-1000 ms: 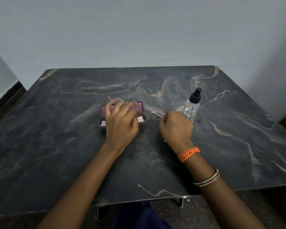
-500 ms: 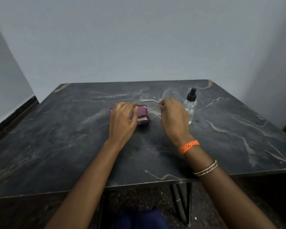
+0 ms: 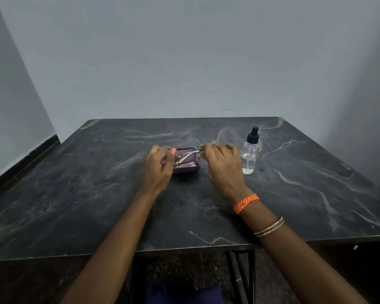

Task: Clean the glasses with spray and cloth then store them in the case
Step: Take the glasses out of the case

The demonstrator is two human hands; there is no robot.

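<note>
A pair of thin metal-framed glasses point(image 3: 188, 156) hangs just above the open maroon case point(image 3: 190, 168) in the middle of the dark marble table point(image 3: 75, 194). My left hand point(image 3: 158, 170) pinches the left end of the glasses. My right hand point(image 3: 223, 165) pinches the right end of the frame. A clear spray bottle point(image 3: 249, 152) with a black nozzle stands upright just right of my right hand. I see no cloth; my hands hide part of the case.
The table's far edge meets a grey wall point(image 3: 184, 62). Its near edge point(image 3: 184, 249) runs above black metal legs point(image 3: 244, 273). A dark skirting runs along the left wall.
The view has tilted up and pulled back. Both hands have lifted the glasses over the case; before, my left hand lay on the case and my right hand was a fist beside the bottle.
</note>
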